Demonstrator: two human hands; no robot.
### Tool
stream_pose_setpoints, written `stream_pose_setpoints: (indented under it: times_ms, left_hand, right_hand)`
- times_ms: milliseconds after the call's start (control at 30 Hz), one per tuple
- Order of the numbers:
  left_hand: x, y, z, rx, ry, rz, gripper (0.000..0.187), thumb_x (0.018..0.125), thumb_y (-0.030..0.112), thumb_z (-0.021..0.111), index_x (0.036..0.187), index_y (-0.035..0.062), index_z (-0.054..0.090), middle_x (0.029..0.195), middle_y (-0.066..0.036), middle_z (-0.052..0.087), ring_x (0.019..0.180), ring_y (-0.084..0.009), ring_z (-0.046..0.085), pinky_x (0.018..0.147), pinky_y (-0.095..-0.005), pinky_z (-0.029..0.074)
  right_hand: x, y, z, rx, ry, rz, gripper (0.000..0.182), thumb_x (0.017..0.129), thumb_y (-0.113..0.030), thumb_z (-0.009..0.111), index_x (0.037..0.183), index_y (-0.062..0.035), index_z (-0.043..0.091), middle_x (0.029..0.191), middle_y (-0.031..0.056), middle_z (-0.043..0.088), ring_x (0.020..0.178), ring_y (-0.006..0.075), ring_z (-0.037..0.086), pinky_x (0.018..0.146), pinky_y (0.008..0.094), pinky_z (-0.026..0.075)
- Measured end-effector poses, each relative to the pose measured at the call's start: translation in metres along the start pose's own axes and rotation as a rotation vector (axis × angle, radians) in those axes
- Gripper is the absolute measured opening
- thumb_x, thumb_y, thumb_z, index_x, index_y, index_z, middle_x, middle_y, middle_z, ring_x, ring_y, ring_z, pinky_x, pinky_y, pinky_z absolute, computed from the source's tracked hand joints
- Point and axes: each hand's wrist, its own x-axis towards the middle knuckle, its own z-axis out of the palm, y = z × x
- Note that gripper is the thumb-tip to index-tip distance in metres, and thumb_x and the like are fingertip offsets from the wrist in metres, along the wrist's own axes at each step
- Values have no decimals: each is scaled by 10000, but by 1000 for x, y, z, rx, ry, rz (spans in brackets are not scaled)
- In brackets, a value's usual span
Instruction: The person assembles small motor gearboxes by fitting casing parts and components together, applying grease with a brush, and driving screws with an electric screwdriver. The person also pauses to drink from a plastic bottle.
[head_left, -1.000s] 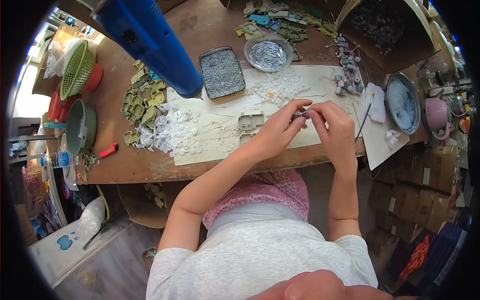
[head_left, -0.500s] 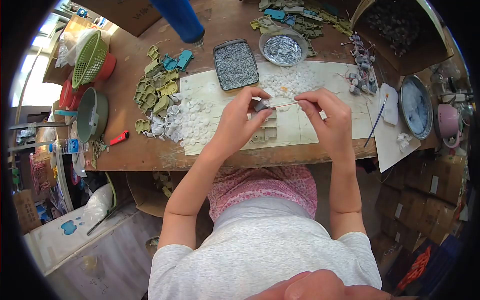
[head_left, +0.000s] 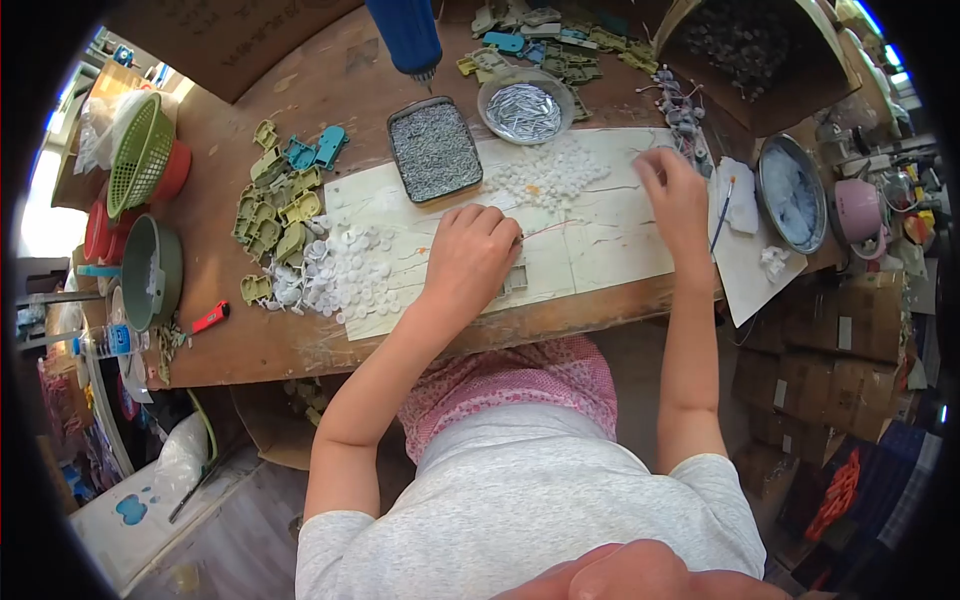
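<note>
Fingers bent downward, my left hand [head_left: 470,248] is closed over the front of the paper-covered work area. It mostly hides a small grey motor, whose thin red wire [head_left: 545,229] runs out to the right. Just below those fingers a beige plastic housing [head_left: 514,280] lies on the paper. My right hand [head_left: 674,190] is raised at the paper's right side, thumb and fingers apart, with nothing visible in it. Close beyond it is a pile of small motors with wires [head_left: 684,118]. White small plastic parts [head_left: 550,178] are heaped between the hands, farther back.
A black tray of small metal pieces [head_left: 435,150] and a bowl of metal pins [head_left: 523,110] stand behind. A blue electric screwdriver [head_left: 405,35] hangs above. White round caps [head_left: 350,270] and plastic housings [head_left: 275,215] lie left, near a red cutter [head_left: 210,317]. A metal basin [head_left: 790,195] is right.
My left hand has turned over and lowered to the paper, covering the motor. My right hand has let go of the wire and moved right. The view has shifted slightly.
</note>
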Motion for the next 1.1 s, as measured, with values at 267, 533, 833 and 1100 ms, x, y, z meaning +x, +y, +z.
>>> stream_pose_setpoints:
  times_ms: [267,533,833,1100]
  left_hand:
    - [-4,5,-15,-126,19,-55,224,775,72,692,991,99,640,981,-61,608,970,-247,566,867,-391,398]
    - [17,33,-15,-245,78,25,244,776,-17,647,993,96,648,952,-38,627,914,-231,587,847,-378,387]
    - [28,50,-12,-426,156,17,281,742,-82,631,974,75,650,888,-57,638,839,-237,601,771,-357,417]
    - [27,55,-11,-605,161,-51,255,767,-114,596,964,38,651,879,-87,650,838,-260,613,769,-371,453]
  right_hand:
    - [38,47,-11,-454,113,-313,114,802,-72,651,907,-47,616,969,110,602,967,330,551,853,415,455]
    - [45,55,2,-542,30,-475,118,821,-49,632,937,-59,617,943,96,624,903,310,573,817,393,476]
    - [33,34,-41,445,254,-260,80,992,-74,526,1048,-21,546,950,38,642,808,68,550,749,209,461]
    - [15,15,-41,429,232,-329,81,981,-52,539,1052,-15,557,939,47,642,805,74,567,759,219,475]
